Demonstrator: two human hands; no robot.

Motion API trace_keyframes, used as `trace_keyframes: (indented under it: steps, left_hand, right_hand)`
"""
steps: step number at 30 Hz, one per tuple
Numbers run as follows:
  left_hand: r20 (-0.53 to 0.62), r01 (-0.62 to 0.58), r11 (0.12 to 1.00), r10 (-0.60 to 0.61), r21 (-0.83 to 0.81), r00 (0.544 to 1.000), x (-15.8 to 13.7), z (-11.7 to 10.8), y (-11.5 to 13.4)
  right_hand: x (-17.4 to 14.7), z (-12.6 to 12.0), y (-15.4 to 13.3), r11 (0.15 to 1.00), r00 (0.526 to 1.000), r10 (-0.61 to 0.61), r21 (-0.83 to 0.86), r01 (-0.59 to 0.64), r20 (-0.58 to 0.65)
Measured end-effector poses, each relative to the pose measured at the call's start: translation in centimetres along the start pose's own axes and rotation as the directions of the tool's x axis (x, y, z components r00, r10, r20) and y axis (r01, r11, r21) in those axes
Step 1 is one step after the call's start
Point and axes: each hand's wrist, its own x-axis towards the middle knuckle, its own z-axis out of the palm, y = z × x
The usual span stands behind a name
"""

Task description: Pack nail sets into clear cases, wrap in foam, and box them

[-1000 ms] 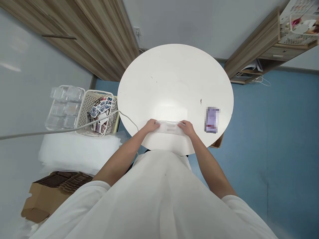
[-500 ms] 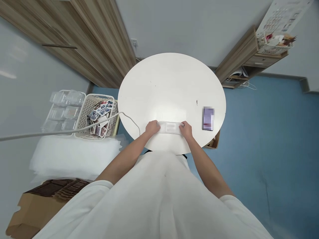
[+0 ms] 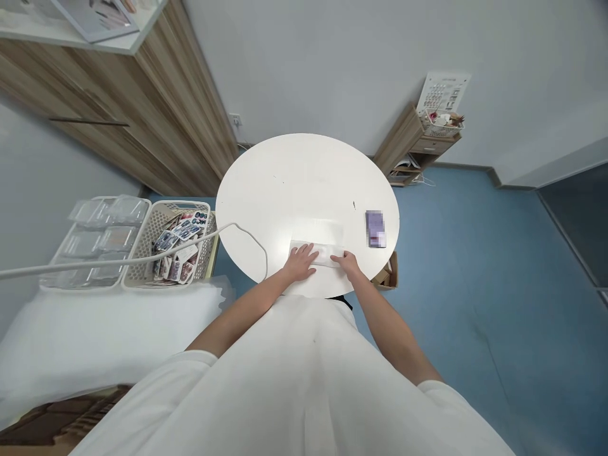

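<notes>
Flat white rectangular packet [image 3: 319,251] lies at lower edge of round white table [image 3: 304,183], frame centre. Left hand [image 3: 301,262] spread flat on it. Right hand [image 3: 348,261] touches its right end, grip unclear. Blurred purple card [image 3: 375,228] to the right.

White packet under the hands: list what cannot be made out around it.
- White packet: head view, the left hand covers part; too small to read.
- Purple item: blurred out.
- Basket contents: small packets, too small to identify.
- Right hand: grip unclear.
</notes>
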Motion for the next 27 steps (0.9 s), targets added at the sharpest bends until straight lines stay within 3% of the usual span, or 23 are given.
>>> trace_keyframes:
  steps: [3,6,11,16,22,27]
  left_hand:
    - [0.006,-0.036,0.999,0.036,0.007,0.999,-1.0,0.1,-0.2]
    - [0.004,-0.035,0.999,0.035,0.008,0.999,-1.4,0.3,-0.1]
    - [0.024,-0.014,1.0,0.014,0.007,1.0,-1.0,0.3,0.1]
    - [0.044,-0.013,1.0,0.013,-0.009,0.999,-1.1,0.4,0.1]
    - [0.074,0.017,0.999,-0.014,-0.051,0.997,-0.8,0.5,0.0]
    - [-0.016,0.027,0.996,-0.028,-0.08,0.999,-1.1,-0.1,0.3]
  right_hand:
    - [-1.1,0.0,0.6,1.0,1.0,-0.007,0.023,0.006,0.031]
    - [-1.8,0.3,1.1,0.998,0.999,-0.013,0.055,0.015,-0.053]
    - [-1.4,0.4,0.9,0.993,0.984,0.098,0.086,-0.085,-0.15]
    - [-0.6,0.7,0.1,0.996,0.99,0.048,0.086,-0.037,-0.13]
    - [-0.9,2.9,-1.7,0.993,0.998,-0.069,0.098,0.068,0.004]
    - [-0.9,3.6,-2.5,0.986,0.976,-0.13,-0.079,0.145,0.173]
